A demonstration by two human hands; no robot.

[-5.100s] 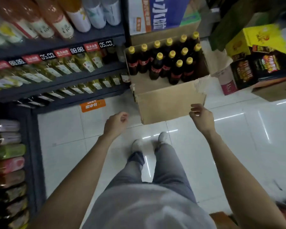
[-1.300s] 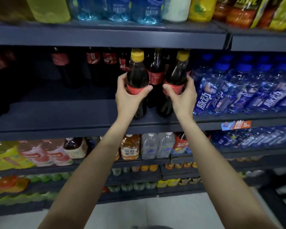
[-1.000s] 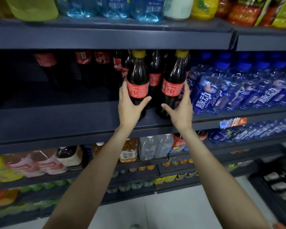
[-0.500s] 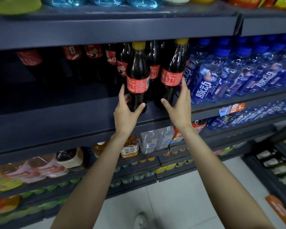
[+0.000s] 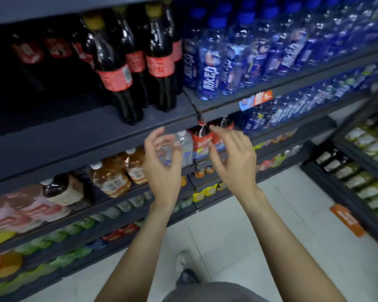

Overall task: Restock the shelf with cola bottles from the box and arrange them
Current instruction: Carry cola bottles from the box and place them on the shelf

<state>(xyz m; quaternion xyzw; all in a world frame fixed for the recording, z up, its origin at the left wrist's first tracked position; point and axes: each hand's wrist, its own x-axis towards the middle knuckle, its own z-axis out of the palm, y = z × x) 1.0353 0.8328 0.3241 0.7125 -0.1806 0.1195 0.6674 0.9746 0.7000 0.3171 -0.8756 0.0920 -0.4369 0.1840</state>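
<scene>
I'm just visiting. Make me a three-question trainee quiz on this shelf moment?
1. True or false: the left hand grips a cola bottle.
2. What stands right of the front colas? A) blue bottles B) tea C) boxes
3. Fill in: the right hand holds ____.

Key: 1 false, both hands are empty, below the shelf. 2 A, the blue bottles. 3 nothing.
</scene>
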